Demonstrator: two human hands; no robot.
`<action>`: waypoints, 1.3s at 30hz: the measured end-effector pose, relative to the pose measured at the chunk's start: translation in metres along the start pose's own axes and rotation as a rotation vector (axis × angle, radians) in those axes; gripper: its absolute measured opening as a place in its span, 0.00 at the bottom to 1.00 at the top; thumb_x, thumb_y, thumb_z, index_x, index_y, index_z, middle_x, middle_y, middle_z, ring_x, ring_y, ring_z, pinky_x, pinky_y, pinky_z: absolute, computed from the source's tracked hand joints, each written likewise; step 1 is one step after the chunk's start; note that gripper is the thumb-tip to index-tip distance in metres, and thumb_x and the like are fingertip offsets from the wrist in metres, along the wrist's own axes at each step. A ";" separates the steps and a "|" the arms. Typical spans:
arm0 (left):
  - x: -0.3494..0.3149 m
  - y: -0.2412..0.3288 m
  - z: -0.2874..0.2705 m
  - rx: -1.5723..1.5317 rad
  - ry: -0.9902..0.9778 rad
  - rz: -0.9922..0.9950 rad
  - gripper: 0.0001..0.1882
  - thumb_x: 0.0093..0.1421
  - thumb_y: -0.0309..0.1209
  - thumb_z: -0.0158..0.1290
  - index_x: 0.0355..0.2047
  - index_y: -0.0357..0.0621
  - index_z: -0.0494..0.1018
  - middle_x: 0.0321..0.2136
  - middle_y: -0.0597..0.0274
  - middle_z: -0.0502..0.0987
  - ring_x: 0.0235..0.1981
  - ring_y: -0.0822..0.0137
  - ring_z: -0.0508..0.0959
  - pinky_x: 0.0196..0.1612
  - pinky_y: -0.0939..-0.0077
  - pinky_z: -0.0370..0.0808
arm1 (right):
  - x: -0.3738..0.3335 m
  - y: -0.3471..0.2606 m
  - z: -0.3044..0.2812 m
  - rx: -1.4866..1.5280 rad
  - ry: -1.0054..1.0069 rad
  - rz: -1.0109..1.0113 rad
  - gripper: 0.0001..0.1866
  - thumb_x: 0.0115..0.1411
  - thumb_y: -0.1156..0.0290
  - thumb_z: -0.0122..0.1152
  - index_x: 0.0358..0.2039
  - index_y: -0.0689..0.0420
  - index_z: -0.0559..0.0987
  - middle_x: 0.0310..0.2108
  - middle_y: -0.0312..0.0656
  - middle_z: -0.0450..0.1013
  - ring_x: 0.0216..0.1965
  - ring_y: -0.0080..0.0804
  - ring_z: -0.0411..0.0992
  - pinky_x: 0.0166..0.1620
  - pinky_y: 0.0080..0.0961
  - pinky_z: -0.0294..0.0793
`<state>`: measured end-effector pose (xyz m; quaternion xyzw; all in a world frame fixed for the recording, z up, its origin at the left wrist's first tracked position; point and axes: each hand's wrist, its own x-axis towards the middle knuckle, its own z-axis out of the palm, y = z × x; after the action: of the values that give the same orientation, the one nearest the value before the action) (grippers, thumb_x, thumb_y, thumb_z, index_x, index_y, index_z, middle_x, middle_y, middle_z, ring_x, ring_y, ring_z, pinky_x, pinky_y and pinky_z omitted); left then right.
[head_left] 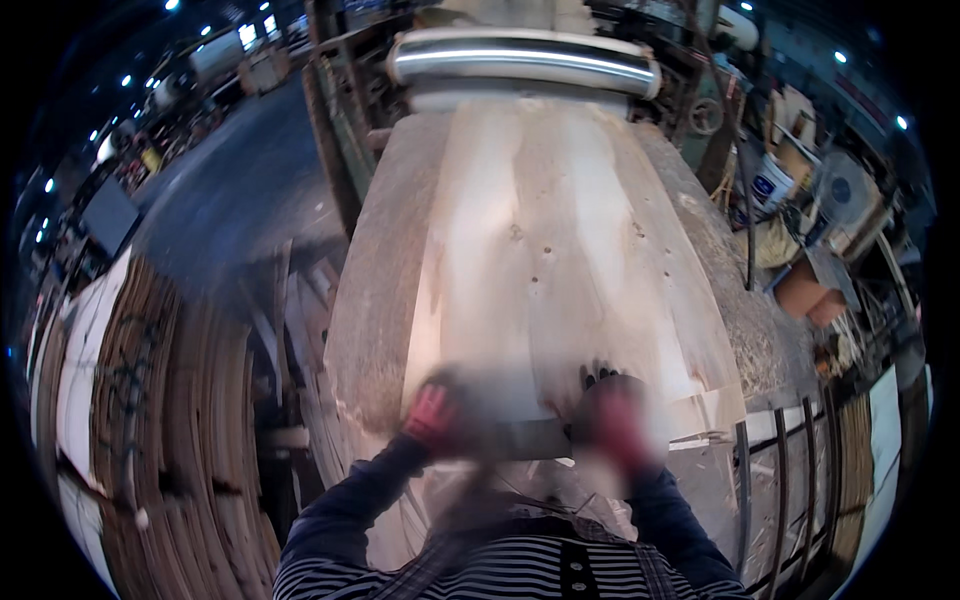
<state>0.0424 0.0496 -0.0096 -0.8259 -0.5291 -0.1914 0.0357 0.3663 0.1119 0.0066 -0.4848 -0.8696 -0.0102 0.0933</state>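
A large pale wood veneer sheet [560, 230] with brown streaks and small knots lies on the worn table of a roller machine. Its far end reaches the shiny metal roller [525, 62]. My left hand [431, 412], in a red glove with dark fingers, is at the sheet's near left edge; blur hides its fingers. My right hand [612, 415], gloved alike, rests over the near edge further right. Its dark fingertips stretch forward on the wood, thumb apart. Between the hands the near edge is smeared, so contact there is unclear.
Stacked veneer sheets [185, 400] stand at the left, and another stack [856, 470] at the lower right beside metal bars [783, 490]. On the right are a white bucket [770, 185], a fan [843, 190] and a cardboard box [808, 290]. A handwheel [705, 115] sits by the roller.
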 end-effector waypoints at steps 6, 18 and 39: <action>-0.076 0.114 0.010 0.078 0.400 -0.727 0.37 0.42 0.35 0.56 0.50 0.31 0.56 0.49 0.35 0.57 0.50 0.38 0.57 0.51 0.47 0.54 | -0.011 0.042 0.042 -0.044 0.029 -0.088 0.52 0.37 0.39 0.57 0.55 0.61 0.54 0.56 0.52 0.49 0.58 0.47 0.45 0.58 0.50 0.37; -0.209 0.303 0.041 -0.095 0.464 -1.126 0.36 0.47 0.28 0.53 0.54 0.34 0.48 0.51 0.34 0.55 0.51 0.39 0.57 0.52 0.55 0.56 | 0.005 0.040 0.037 0.139 -0.141 0.048 0.53 0.39 0.35 0.52 0.57 0.60 0.51 0.60 0.47 0.43 0.61 0.40 0.37 0.60 0.44 0.27; -0.474 0.508 0.012 0.056 0.674 -1.681 0.35 0.49 0.28 0.52 0.56 0.37 0.50 0.53 0.41 0.56 0.53 0.47 0.58 0.55 0.63 0.54 | 0.013 0.036 0.081 -0.221 -0.112 0.302 0.43 0.48 0.33 0.36 0.59 0.46 0.49 0.61 0.39 0.44 0.61 0.35 0.42 0.59 0.43 0.37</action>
<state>0.3222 -0.5772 -0.1153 -0.0663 -0.9237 -0.3731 0.0571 0.3779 0.1508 -0.0729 -0.6168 -0.7844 -0.0646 -0.0084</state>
